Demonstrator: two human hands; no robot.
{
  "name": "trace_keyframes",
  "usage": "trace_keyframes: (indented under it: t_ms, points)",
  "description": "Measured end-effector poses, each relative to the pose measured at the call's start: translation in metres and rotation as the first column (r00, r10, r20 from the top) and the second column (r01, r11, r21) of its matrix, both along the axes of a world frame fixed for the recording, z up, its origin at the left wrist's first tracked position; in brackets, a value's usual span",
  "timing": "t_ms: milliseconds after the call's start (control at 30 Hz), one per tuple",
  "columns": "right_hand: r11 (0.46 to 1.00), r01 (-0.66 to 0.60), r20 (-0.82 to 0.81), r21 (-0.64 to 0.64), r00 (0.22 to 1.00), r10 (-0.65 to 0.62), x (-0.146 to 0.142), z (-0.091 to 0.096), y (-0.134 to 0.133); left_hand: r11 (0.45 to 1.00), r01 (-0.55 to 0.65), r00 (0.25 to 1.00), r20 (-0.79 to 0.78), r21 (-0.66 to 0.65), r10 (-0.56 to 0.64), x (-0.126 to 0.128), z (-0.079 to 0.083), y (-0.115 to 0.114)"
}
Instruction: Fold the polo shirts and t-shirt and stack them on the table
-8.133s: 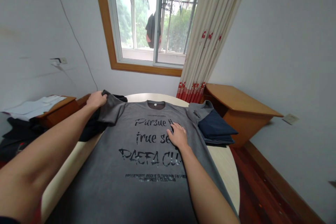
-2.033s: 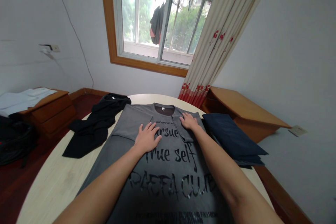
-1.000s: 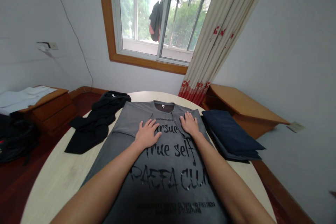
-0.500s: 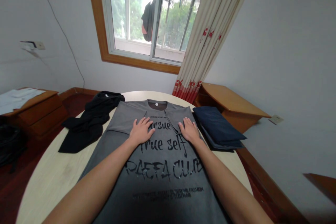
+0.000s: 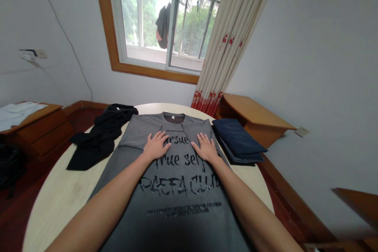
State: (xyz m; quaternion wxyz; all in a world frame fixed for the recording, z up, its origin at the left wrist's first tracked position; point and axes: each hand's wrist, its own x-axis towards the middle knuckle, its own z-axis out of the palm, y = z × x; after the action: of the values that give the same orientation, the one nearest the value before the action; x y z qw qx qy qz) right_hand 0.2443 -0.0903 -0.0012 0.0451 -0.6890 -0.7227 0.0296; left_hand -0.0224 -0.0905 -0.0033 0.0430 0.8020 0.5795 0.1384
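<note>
A grey T-shirt point(image 5: 174, 201) with black lettering lies face up on the round pale table point(image 5: 63, 199), its two sleeves folded inward over the chest. My left hand point(image 5: 156, 146) rests flat on the folded left sleeve, fingers spread. My right hand point(image 5: 204, 148) lies flat on the folded right sleeve, fingers stretched out. Neither hand holds anything. Both forearms reach across the shirt's lower half.
A crumpled black garment point(image 5: 100, 138) lies on the table's left. A folded dark blue stack point(image 5: 238, 141) sits at the table's right edge. Wooden furniture stands on the left point(image 5: 38, 126) and right point(image 5: 255, 114). A window and curtain point(image 5: 224, 43) are behind.
Eight seconds ago the sleeves lay spread out and my left hand gripped the left one. Now both are folded in; over the last second both hands slid slightly toward me.
</note>
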Motion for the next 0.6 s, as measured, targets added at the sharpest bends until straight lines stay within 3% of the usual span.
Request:
trace_keyframes:
  t_ms: [200, 367, 467, 600]
  points:
    - [0.995, 0.092, -0.026, 0.036, 0.995, -0.092, 0.004, 0.001, -0.01, 0.998, -0.006, 1.0, 0.019, 0.062, 0.004, 0.001, 0.002, -0.004]
    - [0.995, 0.091, -0.022, 0.028, 0.996, -0.09, 0.009, 0.005, -0.027, 0.974, 0.042, 0.999, -0.04, 0.221, -0.034, 0.004, 0.012, -0.032]
    - [0.996, 0.08, -0.019, 0.045, 0.997, -0.079, 0.011, 0.009, -0.043, 0.991, -0.03, 0.995, -0.086, 0.134, 0.042, -0.006, 0.014, -0.06]
    - [0.998, 0.006, -0.051, 0.057, 0.999, -0.003, 0.004, 0.011, -0.072, 0.997, -0.08, 0.988, -0.13, 0.005, 0.08, -0.039, 0.008, -0.104]
